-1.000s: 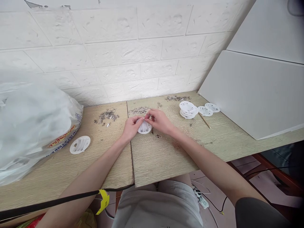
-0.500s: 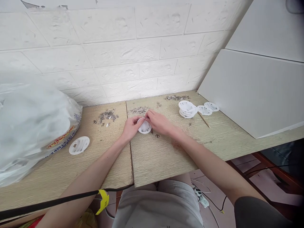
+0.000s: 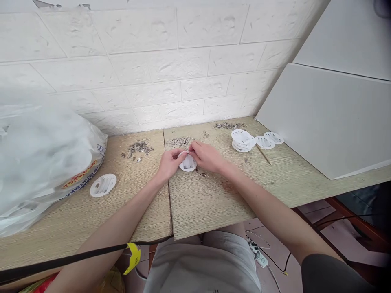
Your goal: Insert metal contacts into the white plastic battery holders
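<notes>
My left hand (image 3: 171, 163) pinches the upper left edge of a white round plastic battery holder (image 3: 188, 163), which has parallel slots across its face. My right hand (image 3: 206, 156) is closed at the holder's upper right edge, its fingertips together on something too small to make out. Just behind both hands lies a pile of small metal contacts (image 3: 181, 141). A few more metal pieces (image 3: 203, 174) lie on the table near the holder's lower right. Another slotted holder (image 3: 104, 185) rests flat to the left.
Other heaps of metal pieces sit at the left (image 3: 139, 149) and back right (image 3: 229, 125). To the right are a stack of white holders (image 3: 242, 141) and a wooden stick (image 3: 264, 156). A large plastic bag (image 3: 45, 162) stands left; a white panel (image 3: 330, 122) leans right.
The view has shifted slightly. My hands stay at the holder's upper edge, with the right fingers moved only a little; the left hand keeps its hold.
</notes>
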Available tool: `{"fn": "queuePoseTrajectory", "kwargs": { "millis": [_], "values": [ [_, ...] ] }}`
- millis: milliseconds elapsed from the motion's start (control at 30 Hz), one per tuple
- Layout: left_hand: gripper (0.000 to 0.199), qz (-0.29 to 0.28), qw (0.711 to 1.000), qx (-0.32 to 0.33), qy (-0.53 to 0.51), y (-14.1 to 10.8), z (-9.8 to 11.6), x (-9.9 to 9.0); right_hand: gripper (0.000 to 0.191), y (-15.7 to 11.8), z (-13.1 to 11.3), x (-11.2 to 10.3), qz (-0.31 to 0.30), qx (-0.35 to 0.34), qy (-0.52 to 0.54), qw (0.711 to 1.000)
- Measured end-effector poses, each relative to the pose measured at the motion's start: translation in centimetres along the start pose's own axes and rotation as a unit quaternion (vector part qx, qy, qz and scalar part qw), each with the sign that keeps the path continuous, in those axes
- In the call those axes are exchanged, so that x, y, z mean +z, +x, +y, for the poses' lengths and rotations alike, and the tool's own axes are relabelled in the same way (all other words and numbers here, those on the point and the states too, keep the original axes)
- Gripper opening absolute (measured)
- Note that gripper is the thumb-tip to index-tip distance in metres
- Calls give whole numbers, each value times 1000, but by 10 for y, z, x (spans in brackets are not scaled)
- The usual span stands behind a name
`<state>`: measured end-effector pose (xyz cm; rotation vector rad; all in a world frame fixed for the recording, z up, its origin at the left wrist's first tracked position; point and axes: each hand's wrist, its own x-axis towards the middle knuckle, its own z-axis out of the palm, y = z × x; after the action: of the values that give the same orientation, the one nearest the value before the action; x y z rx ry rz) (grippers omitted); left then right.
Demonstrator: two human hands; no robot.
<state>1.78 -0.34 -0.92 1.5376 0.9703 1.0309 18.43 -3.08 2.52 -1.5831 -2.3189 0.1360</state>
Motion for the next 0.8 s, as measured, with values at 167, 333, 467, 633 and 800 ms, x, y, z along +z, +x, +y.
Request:
{"fn": "queuePoseTrajectory", "kwargs": {
  "millis": [167,333,467,633,800],
  "values": [
    [35,3,1000,4,8,0,-2,0,16,3,6,8,20,-21,47,998],
    [36,3,1000,3,11,0,0,0,14,5,9,10,20,-23,85,996],
    [35,1,1000,-8,5,0,2,0,14,5,9,9,33,-28,92,995],
    [34,1,1000,-20,-2,-2,2,0,10,7,9,11,51,10,162,985],
    [31,5,1000,-26,2,-1,1,0,12,8,8,12,30,68,270,960]
  ]
}}
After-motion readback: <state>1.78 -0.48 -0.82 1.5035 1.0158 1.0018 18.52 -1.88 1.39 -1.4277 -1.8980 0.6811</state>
